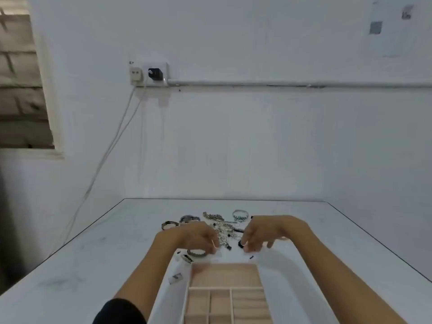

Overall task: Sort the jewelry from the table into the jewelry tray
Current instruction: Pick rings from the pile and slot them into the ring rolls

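Observation:
A beige jewelry tray (257,277) with several compartments sits at the table's near edge. Beyond it lies a heap of silver chains (223,226), a bangle with blue stones (240,215), two watches (189,218) and a dark bracelet (197,253). My left hand (194,237) hovers over the dark bracelet, fingers curled and pinching something small that I cannot make out. My right hand (259,232) pinches a small black piece (240,244) just past the tray's far edge.
The white table (93,265) stands against a white wall. A socket with a black plug (155,73) and hanging cables are on the wall at the left. Small dark bits (185,257) lie left of the tray.

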`<state>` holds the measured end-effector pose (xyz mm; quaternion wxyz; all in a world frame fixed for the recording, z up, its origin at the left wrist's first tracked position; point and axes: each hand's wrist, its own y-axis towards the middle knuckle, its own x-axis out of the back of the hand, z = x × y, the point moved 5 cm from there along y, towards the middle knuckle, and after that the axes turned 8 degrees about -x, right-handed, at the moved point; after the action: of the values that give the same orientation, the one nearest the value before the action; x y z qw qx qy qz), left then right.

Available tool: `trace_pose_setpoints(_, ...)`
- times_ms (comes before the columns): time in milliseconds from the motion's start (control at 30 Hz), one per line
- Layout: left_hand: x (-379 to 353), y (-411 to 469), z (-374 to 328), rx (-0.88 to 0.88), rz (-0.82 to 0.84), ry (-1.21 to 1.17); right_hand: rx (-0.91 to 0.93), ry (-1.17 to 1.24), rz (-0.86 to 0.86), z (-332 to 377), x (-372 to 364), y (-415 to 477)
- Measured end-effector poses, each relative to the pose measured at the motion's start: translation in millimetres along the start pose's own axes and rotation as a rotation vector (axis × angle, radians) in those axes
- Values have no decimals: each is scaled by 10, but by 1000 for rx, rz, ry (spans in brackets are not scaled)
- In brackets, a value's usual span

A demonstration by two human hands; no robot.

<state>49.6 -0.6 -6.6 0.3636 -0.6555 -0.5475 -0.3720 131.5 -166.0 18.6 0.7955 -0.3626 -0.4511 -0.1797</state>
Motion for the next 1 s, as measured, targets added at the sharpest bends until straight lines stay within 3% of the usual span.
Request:
trace_pose_setpoints(267, -297, 3, 150, -143, -209, -11, 179, 294, -154, -290, -394, 228)
trace_pose_setpoints(500, -375, 61, 262, -163, -359, 15, 242, 477, -266, -415, -436, 321)
trace_pose_setpoints(800, -297, 174, 334, -137, -241, -169, 223, 428, -117, -436, -320, 420)
trace_pose_setpoints(900, -243, 280, 299, -148, -230, -239, 175, 444, -338, -542, -78, 527)
trace_pose_setpoints(1000, -211, 502, 268, -146, -280, -119, 37, 356, -619, -695, 98, 708)
